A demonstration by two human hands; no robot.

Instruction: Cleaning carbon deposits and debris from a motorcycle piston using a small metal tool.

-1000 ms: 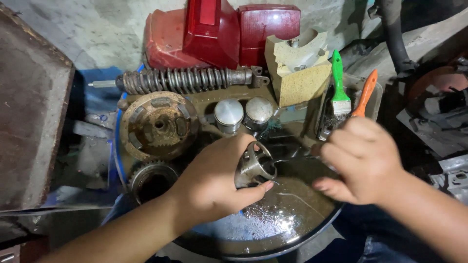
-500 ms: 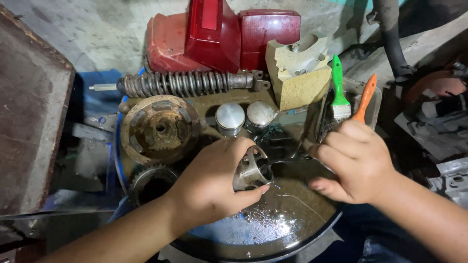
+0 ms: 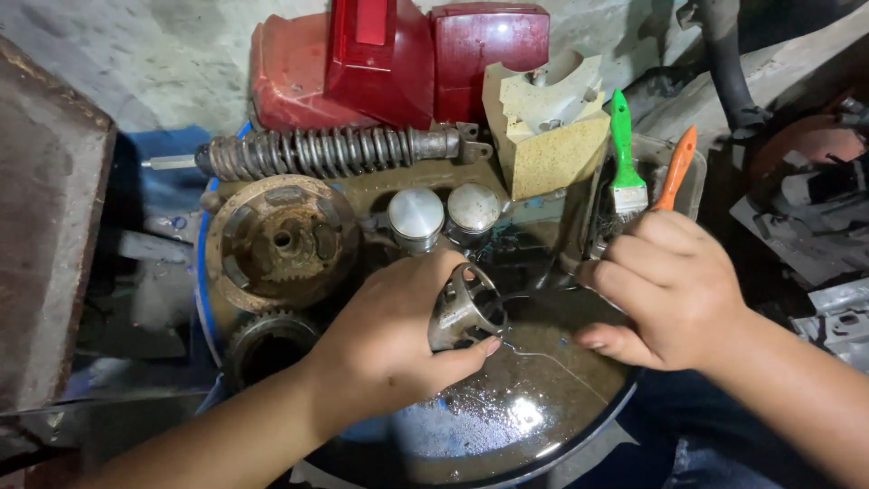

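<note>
Here, a dull grey metal part (image 3: 460, 308), cup-shaped with a cut-out wall and a greasy, pitted skin, sits in the left hand (image 3: 389, 349), whose fingers and thumb wrap snugly round it. It hangs just over the dark oily liquid in a round basin (image 3: 579, 444) with a blue rim, near the basin's middle, and the right hand (image 3: 665, 290) is just beside it to the right. The right hand is curled into a narrow fist; whatever it grips is hidden inside the fingers, so I cannot tell what it holds.

Behind the hands lie a rusty toothed wheel (image 3: 281, 240), a second gear (image 3: 267, 340) half sunk in the liquid, two smooth silver pistons (image 3: 444, 215) and a long coiled spring (image 3: 330, 152) caked in dirt. A red glossy plastic cover (image 3: 398, 59) and a pale block of foam (image 3: 548, 127) stand further back. A green-handled brush (image 3: 623, 149) and an orange handle (image 3: 674, 170) rise above the right knuckles; their lower ends are covered by the hand.
</note>
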